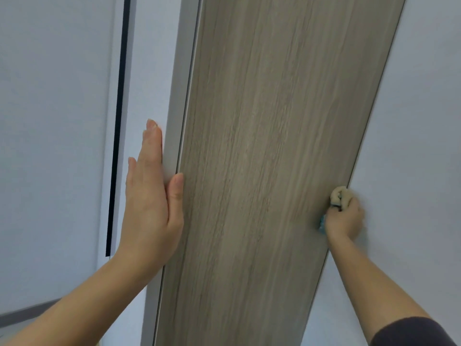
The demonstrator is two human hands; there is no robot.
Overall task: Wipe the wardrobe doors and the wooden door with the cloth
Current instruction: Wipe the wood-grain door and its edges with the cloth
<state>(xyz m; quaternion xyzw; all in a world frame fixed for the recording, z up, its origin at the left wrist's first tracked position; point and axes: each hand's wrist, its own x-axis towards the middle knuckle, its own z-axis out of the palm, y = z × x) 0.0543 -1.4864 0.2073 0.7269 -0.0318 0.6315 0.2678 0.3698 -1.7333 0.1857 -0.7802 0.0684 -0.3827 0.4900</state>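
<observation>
Noting door [262,171], grey-brown wood grain, running slanted across view. Noting cloth [336,196], pale yellow with blue patch, bunched small, lying against door's right edge, lower half.

1. Wooden door [262,146]: pale grey-brown wood-grain face, matt, with fine lengthwise streaks.
2. Door edge [174,108]: smooth, plain off-white strip.
3. Wardrobe doors [50,121]: smooth, matt white panels.
4. Cloth [337,196]: soft, cream fabric, bunched; a blue patch shows below.
</observation>
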